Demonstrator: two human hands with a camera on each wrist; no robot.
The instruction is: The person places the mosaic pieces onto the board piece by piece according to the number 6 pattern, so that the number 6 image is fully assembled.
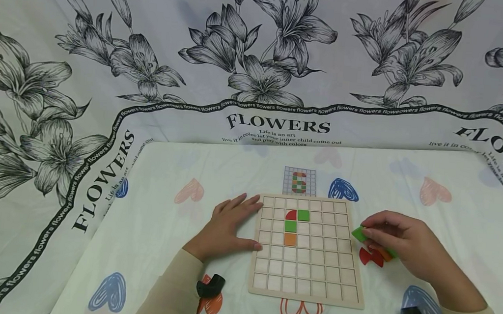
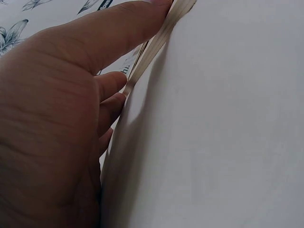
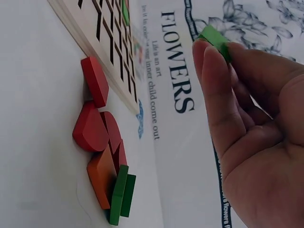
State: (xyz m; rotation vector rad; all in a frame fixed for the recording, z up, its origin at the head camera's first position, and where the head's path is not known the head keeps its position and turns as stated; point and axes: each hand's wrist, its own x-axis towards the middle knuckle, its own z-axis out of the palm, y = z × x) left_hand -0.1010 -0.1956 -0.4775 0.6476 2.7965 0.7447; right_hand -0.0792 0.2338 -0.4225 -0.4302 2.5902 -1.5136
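Note:
A wooden grid board (image 1: 318, 270) lies flat on the table. Four cells near its top left hold tiles: a red rounded tile (image 1: 291, 215), a green square tile (image 1: 303, 215), another green tile (image 1: 290, 226) and an orange tile (image 1: 290, 239). Along the board's left edge rests my left hand (image 1: 228, 226), fingers spread, thumb and fingertips touching the rim. My right hand (image 1: 409, 241) pinches a green tile (image 3: 214, 39) between thumb and fingers, raised to the right of the board. Below it lies a small pile of red tiles (image 3: 91, 128), an orange tile (image 3: 100, 178) and green tiles (image 3: 121, 197).
A printed pattern card (image 1: 300, 181) with a coloured figure on a grid sits just beyond the board's top edge, partly under or behind it. The white tablecloth (image 1: 146, 257) carries printed hearts. A flower-print cloth (image 1: 205, 119) hangs behind and to the left.

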